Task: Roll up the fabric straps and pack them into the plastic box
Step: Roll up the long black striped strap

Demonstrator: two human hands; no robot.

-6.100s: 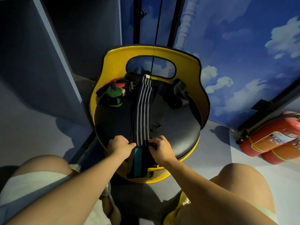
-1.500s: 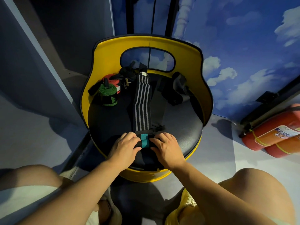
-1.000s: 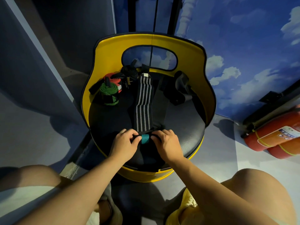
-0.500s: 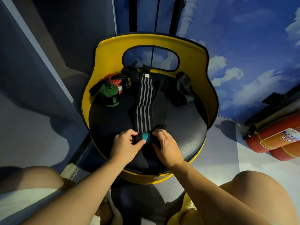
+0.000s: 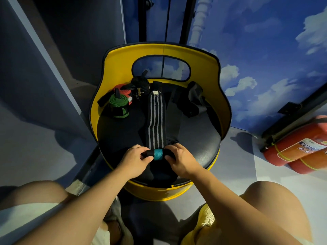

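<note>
Head cam looks straight down on a yellow chair (image 5: 203, 71) with a black seat, which is basically the workbench here. The striped strap (image 5: 156, 121) lies flat on the seat with its long axis running near to far, straight away from the person. Its near end is already wound into a small roll (image 5: 158, 154) with a teal band showing, and that roll lies crosswise, left to right.

The left hand (image 5: 134, 160) pinches the left end of the roll, fingers curled closed around it, and the right hand (image 5: 180, 160) does the same on the right end. Both look equally close, one per end, so I'd guess the roll just gets pushed farther along the strap, away from the body, with all the unrolled length lying beyond the fingertips.

At the far left of the seat sit finished rolls: a green roll (image 5: 118, 107), a red one (image 5: 126, 92) tucked behind it, and a black roll (image 5: 140, 87). Loose dark straps (image 5: 192, 101) are heaped at the far right, not rolled yet.

No plastic box anywhere in view, so nothing's packed as far as I can see.
</note>
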